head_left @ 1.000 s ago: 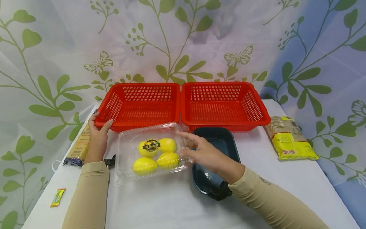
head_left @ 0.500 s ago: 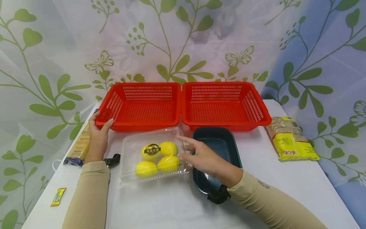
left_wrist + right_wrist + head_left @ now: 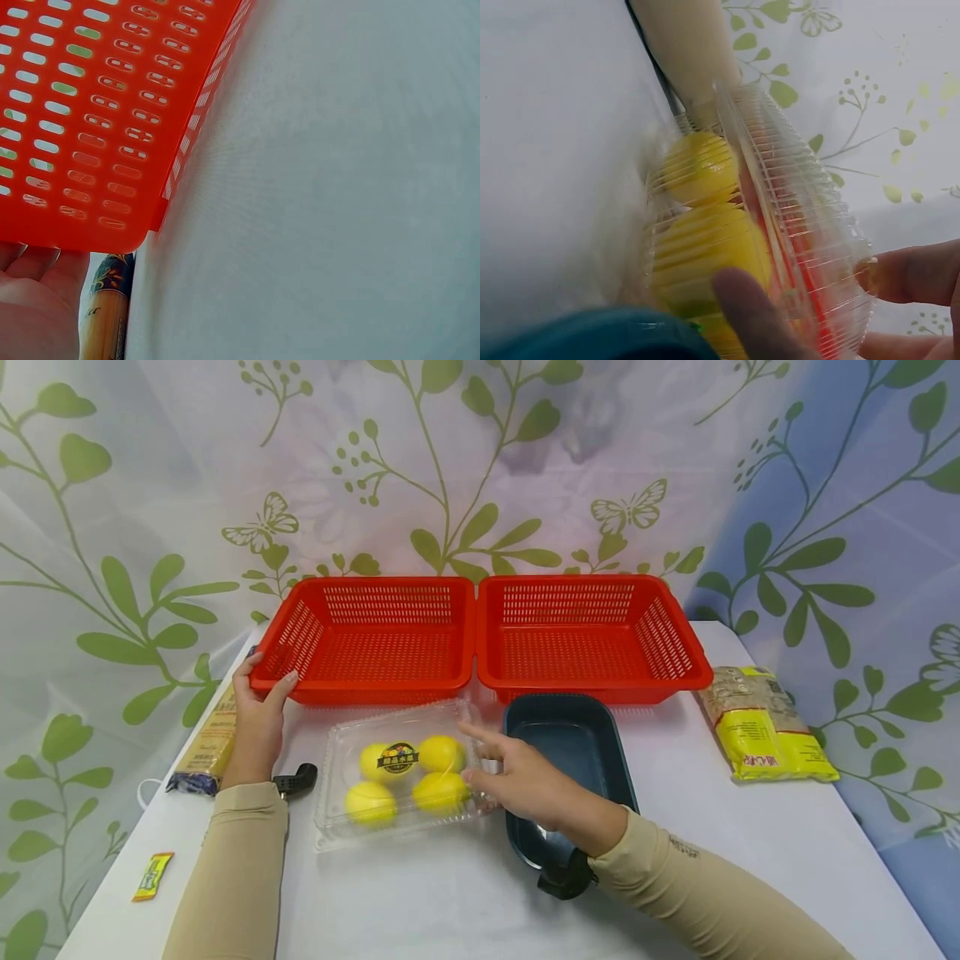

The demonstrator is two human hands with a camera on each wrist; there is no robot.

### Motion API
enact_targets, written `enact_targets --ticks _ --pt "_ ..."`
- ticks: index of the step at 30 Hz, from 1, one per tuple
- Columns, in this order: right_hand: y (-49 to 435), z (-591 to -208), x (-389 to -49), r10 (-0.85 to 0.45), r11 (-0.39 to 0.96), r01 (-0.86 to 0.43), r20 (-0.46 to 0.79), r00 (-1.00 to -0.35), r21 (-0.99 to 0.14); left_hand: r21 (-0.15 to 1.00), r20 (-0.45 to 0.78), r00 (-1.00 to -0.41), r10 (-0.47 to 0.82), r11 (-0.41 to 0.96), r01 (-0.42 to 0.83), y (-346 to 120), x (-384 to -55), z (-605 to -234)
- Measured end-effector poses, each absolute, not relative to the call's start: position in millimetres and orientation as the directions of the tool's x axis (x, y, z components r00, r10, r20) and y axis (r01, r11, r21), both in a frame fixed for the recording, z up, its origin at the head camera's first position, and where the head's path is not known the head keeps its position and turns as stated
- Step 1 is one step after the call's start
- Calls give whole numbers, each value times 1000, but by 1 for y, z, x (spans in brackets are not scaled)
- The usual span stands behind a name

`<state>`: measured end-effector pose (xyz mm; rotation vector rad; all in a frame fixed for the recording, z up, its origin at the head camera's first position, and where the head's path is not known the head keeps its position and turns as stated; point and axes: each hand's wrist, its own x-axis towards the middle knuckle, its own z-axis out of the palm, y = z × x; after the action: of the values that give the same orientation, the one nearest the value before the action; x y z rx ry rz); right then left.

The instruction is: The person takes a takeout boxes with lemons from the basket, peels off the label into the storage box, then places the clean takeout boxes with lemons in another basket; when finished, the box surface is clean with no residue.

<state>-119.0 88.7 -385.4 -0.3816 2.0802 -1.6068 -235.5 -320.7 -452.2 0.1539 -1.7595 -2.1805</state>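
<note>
Box (image 3: 405, 722) just left of your right hand (image 3: 525, 781)
You pinch its right end between thumb and fingers, fruit (image 3: 441, 793) inside; your left hand (image 3: 258, 722) grips the left basket (image 3: 367, 687) at its corner.

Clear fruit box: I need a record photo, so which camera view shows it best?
Head view: it shows the clear box, its dark label and four yellow fruits, the right hand overlapping one end. The right wrist view shows only part, close up without the label; the left wrist view shows none.

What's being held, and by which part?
Right hand: clear plastic box, by its right end. Left hand: leftmost red plastic basket, by its near-left corner.
</note>
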Motion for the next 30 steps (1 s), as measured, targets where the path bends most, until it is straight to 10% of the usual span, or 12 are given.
enact_targets --ticks 20,30 --pt "74 -391 -108 -470 157 221 -270 -840 -963 980 113 -931 -347 -118 162 -323 -230 -449" --pt "73 -394 -105 -429 153 234 -278 -860 -960 998 -62 -907 -417 -13 -63 -307 -212 -424"
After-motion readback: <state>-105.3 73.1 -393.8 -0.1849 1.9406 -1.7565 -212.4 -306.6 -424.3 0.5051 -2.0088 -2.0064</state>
